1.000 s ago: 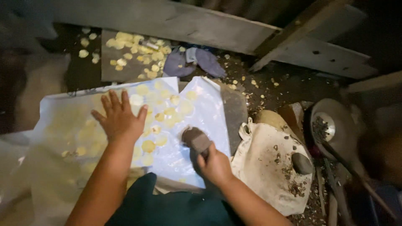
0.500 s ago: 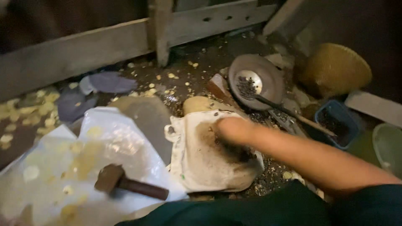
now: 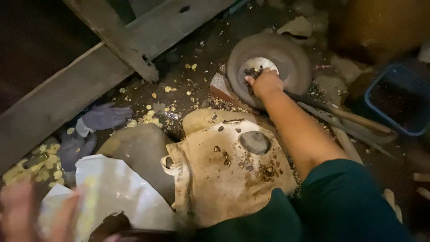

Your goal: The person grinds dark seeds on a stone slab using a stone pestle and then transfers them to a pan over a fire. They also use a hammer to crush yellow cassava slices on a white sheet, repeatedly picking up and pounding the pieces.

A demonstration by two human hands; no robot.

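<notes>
My right hand [image 3: 265, 82] reaches into a round metal pan [image 3: 286, 56] at the far right, its fingers closed over dark seeds lying in the pan's middle. My left hand [image 3: 31, 213] is blurred at the lower left, fingers spread, over a white plastic sheet [image 3: 123, 195] with yellow flat pieces on it. A hammer head [image 3: 109, 224] shows dark at the sheet's near edge. Between the hands lies a dirty cloth bag [image 3: 224, 179] with a flat grey stone [image 3: 254, 142] and scattered seeds on it.
Wooden beams [image 3: 89, 76] cross the upper left. Purple gloves [image 3: 96, 118] lie beside more yellow pieces [image 3: 31, 166]. The pan's long handle [image 3: 345, 114] runs right toward a blue tub [image 3: 396, 101]. A brick piece [image 3: 221, 85] sits by the pan on the littered dirt floor.
The view has swung right. My right hand left the hammer on the sheet, crossed the cloth bag and reached the pan. My left hand has lifted off the sheet.
</notes>
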